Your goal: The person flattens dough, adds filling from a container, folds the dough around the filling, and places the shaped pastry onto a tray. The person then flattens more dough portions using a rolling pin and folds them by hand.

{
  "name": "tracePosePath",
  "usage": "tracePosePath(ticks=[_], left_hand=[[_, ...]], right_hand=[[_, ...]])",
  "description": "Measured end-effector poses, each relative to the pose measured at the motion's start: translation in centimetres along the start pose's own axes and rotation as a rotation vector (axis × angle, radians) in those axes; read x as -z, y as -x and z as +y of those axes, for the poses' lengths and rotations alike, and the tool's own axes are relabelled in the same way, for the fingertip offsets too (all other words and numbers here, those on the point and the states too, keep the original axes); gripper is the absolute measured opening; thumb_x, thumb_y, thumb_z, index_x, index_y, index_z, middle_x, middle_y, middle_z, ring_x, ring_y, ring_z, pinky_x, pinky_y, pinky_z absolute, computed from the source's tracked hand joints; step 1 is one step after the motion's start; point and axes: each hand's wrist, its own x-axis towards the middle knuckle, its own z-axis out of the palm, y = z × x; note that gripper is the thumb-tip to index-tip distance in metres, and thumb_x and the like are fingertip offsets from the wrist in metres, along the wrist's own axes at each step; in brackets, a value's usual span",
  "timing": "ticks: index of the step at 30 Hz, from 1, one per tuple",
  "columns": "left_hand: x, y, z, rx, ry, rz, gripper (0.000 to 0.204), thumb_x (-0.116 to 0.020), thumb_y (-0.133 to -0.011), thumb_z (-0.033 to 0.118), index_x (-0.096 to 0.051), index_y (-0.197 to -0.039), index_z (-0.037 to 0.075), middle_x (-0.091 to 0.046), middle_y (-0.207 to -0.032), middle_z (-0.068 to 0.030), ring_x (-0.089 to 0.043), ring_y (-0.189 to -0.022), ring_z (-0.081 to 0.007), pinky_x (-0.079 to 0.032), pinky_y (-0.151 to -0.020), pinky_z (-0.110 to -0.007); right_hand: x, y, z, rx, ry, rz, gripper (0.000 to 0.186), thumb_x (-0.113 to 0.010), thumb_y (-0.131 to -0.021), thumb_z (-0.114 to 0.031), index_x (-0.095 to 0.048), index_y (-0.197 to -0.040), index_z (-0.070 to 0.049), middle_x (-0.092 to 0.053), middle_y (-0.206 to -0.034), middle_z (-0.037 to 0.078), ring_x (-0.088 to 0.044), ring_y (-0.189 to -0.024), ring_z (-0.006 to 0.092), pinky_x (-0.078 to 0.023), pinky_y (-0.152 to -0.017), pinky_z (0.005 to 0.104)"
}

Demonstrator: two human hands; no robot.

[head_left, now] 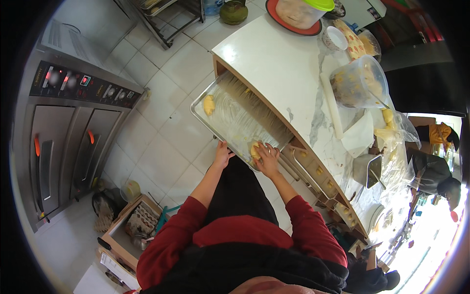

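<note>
Tray: metal baking tray, half pulled out from under the white counter, greasy sheen on its floor; its near edge sticks out over the tiled floor
Dough: one yellow lump at the tray's far-left end; a second lump at the near-right corner, under the right hand
Left hand: left hand at the tray's near rim, fingers curled onto the edge, gripping it; forearm in red sleeve runs straight up from the lower frame
Right hand: right hand palm down, fingers spread, resting on the near lump; open, not closed round it (whether it presses I cannot tell)
Packages: clear round tub of yellow pieces on the counter's right side; clear bag with yellow pieces just beyond it; red round tray at the counter's far end carrying a tub with a lime-green lid; small white cup beside it; patterned red-and-yellow paper sleeve near the cup
Tools: white rolling pin lying along the counter; steel container near the right edge
Signs and panels: deck oven at left, dark control strip with red lit displays along its top, orange handles on two doors
Floor items: open wooden box below the oven; green gas cylinder at top
</note>
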Motion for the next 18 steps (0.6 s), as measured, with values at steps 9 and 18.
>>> tracePosePath(ticks=[9, 18], left_hand=[[-4.8, -4.4, 2.4, 0.121, -0.148, -0.087, 0.031, -0.034, -0.094, 0.024, -0.032, -0.120, 0.008, -0.044, -0.119, -0.0147, -0.058, -0.091, -0.0340, -0.052, -0.074, -0.046], [-8.9, -11.3, 4.2, 0.233, -0.404, -0.171, 0.035, -0.042, -0.092, 0.021, -0.034, -0.116, -0.002, -0.053, -0.103, -0.0199, -0.062, -0.071, -0.0305, -0.056, -0.059, -0.039]], right_hand=[[1.6, -2.1, 1.6, -0.283, -0.201, 0.342, 0.042, -0.057, -0.074, -0.014, -0.049, -0.116, -0.012, -0.043, -0.125, 0.006, -0.036, -0.115, 0.0276, -0.021, -0.095, 0.0529], [12.7, -4.8, -4.6, -0.174, -0.547, 0.458, 0.027, -0.057, -0.073, 0.001, -0.058, -0.099, -0.005, -0.058, -0.094, 0.013, -0.056, -0.088, 0.0301, -0.044, -0.076, 0.0354]])
